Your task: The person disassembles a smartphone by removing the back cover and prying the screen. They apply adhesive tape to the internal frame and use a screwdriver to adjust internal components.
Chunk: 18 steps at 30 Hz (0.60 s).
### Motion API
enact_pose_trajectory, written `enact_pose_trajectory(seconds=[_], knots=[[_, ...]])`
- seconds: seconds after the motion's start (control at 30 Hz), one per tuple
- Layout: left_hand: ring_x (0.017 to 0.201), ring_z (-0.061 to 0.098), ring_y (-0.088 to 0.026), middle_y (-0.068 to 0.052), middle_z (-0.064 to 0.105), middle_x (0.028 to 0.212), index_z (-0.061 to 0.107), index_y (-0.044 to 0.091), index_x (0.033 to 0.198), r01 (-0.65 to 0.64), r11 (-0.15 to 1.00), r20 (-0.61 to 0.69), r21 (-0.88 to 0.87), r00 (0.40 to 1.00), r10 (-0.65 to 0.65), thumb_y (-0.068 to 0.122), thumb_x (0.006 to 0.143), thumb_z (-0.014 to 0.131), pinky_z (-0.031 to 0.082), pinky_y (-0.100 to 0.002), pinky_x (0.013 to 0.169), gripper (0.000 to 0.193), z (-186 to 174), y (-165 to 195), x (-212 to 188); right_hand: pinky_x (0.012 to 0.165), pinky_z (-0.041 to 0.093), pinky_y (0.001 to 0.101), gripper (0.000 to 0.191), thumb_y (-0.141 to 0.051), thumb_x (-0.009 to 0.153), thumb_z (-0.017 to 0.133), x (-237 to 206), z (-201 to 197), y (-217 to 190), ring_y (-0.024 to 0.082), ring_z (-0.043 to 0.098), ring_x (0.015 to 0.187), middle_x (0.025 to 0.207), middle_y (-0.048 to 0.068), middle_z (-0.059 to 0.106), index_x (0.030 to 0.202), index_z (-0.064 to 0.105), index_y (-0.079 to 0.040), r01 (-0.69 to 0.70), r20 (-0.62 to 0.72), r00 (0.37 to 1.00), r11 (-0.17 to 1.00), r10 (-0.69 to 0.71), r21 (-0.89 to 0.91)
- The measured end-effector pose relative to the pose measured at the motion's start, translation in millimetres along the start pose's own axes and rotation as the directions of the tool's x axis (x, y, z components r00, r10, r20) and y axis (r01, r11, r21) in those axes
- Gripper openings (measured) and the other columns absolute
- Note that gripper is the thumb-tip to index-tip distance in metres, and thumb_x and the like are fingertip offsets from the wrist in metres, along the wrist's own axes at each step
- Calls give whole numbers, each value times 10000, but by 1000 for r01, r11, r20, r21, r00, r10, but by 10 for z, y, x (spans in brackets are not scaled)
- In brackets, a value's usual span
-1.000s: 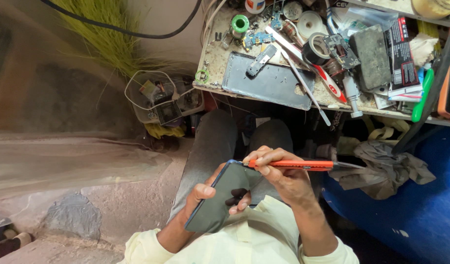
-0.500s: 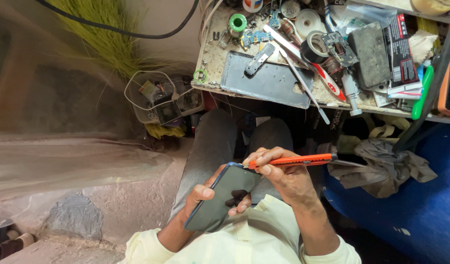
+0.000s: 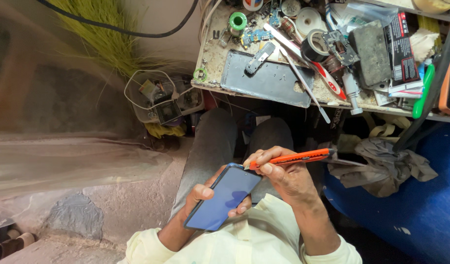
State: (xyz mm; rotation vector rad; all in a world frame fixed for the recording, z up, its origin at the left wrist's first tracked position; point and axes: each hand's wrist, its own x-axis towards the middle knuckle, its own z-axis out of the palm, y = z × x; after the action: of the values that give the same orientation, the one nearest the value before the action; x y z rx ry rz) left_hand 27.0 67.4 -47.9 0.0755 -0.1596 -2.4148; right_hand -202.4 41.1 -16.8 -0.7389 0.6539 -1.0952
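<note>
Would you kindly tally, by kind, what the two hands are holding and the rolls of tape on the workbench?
Phones: 1, the dark phone gripped by the left hand.
Utility knives: 1, the orange utility knife in the right hand, its tip at the phone's upper edge.
Tape rolls: 2, a black tape roll and a white tape roll.
Total: 4.

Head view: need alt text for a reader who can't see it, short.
Seen from above, a seated person's left hand holds a dark smartphone over the lap while the right hand presses the tip of an orange utility knife against the phone's top edge. Ahead is a cluttered workbench with a grey phone back cover, tape rolls and small parts.
</note>
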Motion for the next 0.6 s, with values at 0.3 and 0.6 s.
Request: enact_pose_trajectory(seconds=[0.3,0.6], knots=[[949,567,-301,-190,484,1443,368,101,1527,-1,999,-44,-45,999,-1,348,824,666,492,-334,739,802,72,29,23,978,546,364,145,-97,1007,702,6,43,51,219,666,1070,1141,198,717,1121,693,-7,130,-11,991,983,-133,-130],[966,569,-301,-186,511,1369,384,103,1519,-3,997,-23,-82,1000,1,334,845,670,504,-330,747,768,44,17,30,1000,544,397,117,-18,992,695,36,76,33,248,662,1092,1140,206,718,1107,699,4,178,10,984,980,-177,-94]])
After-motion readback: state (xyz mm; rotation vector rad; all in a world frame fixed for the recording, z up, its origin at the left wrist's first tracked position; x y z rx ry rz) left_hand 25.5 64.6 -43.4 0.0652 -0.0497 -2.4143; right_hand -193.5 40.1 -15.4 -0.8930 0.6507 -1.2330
